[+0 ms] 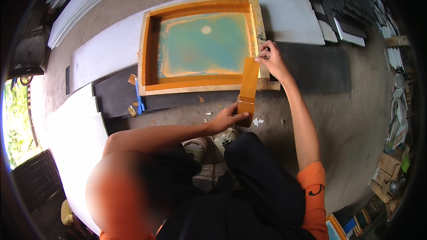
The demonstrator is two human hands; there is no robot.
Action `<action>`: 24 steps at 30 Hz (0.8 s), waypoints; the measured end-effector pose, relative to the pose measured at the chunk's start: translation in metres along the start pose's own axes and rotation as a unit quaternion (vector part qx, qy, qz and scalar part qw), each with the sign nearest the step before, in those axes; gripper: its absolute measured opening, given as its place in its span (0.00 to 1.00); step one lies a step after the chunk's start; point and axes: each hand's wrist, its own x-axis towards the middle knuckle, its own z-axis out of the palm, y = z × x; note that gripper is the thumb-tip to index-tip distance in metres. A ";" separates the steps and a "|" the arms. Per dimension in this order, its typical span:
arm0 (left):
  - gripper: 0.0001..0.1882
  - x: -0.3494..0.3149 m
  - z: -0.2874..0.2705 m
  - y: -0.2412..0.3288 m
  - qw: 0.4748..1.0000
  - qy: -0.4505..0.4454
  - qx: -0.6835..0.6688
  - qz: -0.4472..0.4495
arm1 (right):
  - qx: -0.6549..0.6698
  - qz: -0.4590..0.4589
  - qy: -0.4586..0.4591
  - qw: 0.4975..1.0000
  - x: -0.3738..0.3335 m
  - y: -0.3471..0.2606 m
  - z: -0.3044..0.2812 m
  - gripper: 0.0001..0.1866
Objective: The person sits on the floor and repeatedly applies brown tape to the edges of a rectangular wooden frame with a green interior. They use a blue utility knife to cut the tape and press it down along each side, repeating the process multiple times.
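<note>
A wooden screen-printing frame [191, 87] with a green mesh [209, 44] lies ahead of me. Brown tape lines its inner edges, and a pale round spot shows on the mesh. My left hand [226, 119] grips a roll of brown packing tape [245, 114] just below the frame's near right corner. From the roll a strip of tape [249, 78] stretches up across that corner. My right hand [271, 58] pinches the strip's free end beside the frame's right side.
Under the frame lie white sheets [291, 20] and dark sheets [311, 69]. A blue tape dispenser [140, 100] with scraps of tape rests near the frame's left corner. Stacked dark sheets [347, 6] stand at the far right. Paper scraps [258, 122] dot the floor.
</note>
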 end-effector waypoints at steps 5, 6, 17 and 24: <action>0.26 -0.041 -0.041 0.016 0.986 0.122 0.079 0.077 | -0.013 -0.053 0.018 0.998 0.015 -0.058 0.020 0.15; 0.25 -0.052 -0.047 0.016 0.983 0.140 0.087 0.085 | -0.026 -0.069 0.014 0.997 0.016 -0.072 0.026 0.15; 0.27 -0.192 -0.069 0.097 0.842 0.274 0.420 0.199 | -0.043 0.033 -0.068 0.996 -0.016 -0.227 0.037 0.26; 0.22 -0.217 -0.041 0.153 0.836 0.196 0.441 0.262 | -0.058 0.013 0.100 0.993 -0.041 -0.268 0.004 0.24</action>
